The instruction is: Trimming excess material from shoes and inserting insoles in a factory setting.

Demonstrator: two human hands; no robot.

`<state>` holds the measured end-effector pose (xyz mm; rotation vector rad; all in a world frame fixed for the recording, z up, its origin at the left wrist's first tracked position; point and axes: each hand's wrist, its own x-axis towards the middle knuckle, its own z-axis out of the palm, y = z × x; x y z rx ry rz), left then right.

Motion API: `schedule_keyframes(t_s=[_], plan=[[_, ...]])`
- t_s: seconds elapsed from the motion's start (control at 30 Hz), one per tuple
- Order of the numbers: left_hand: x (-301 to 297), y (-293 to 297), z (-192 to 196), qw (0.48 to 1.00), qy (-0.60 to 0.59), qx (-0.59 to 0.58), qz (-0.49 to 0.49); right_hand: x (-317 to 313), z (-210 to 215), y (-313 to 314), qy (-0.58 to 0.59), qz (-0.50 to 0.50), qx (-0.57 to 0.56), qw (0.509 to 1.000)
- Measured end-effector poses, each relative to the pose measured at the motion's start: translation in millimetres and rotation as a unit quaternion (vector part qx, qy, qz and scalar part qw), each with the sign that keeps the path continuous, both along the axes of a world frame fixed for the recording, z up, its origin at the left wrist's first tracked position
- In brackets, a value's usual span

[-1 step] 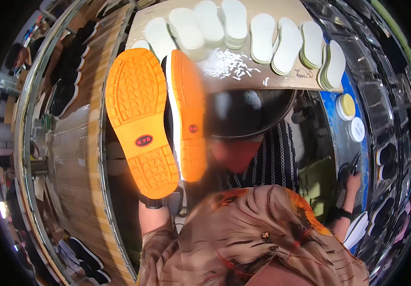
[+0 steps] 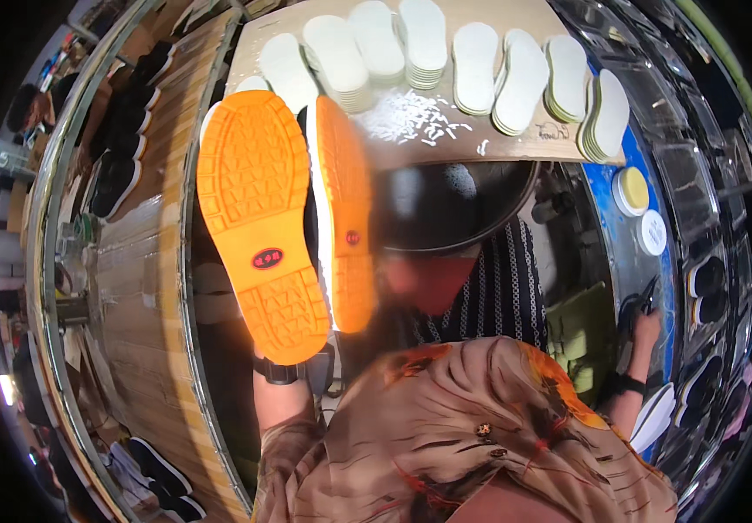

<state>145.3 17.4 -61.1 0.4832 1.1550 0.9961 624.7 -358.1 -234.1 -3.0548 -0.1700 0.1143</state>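
Rising from the near left, the left hand (image 2: 293, 353) sat hidden behind two orange-soled shoes (image 2: 262, 222) held soles-up; its finger spread could not be told; they looked light, stiff-soled, grippy, best held at the heels; far right, a right hand (image 2: 646, 327) pinched scissors (image 2: 636, 305).

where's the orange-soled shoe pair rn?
Head view, left of centre: the orange-soled shoes are held soles-up near the camera, just below the white insole stacks on the board, above a watch-wearing wrist.
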Motion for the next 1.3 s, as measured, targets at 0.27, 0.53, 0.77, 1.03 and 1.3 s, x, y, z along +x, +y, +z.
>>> schedule_keyframes(t_s=[0.27, 0.53, 0.77, 1.03, 1.3], plan=[[1.8, 23.8, -53.0, 0.728, 0.522, 0.299, -0.329, -37.1, 65.1, 78.1, 0.043, 0.057, -0.163, 0.984], [-8.3, 41.4, -42.5, 0.706, 0.483, 0.417, -0.308, -153.5, 137.7, 284.0, 0.151, 0.444, 0.182, 0.864], [-132.0, 108.8, -39.5, 0.652, 0.595, 0.447, -0.147, -321.1, 200.8, 457.7, 0.213, 0.772, 0.135, 0.583], [-165.8, 177.6, -71.2, 0.57, 0.638, 0.439, -0.274, -440.3, 104.4, 582.8, -0.044, 0.902, 0.159, 0.398], [-161.1, 190.1, -64.9, 0.558, 0.648, 0.431, -0.286, -443.9, 82.9, 594.3, -0.036, 0.893, 0.248, 0.374]])
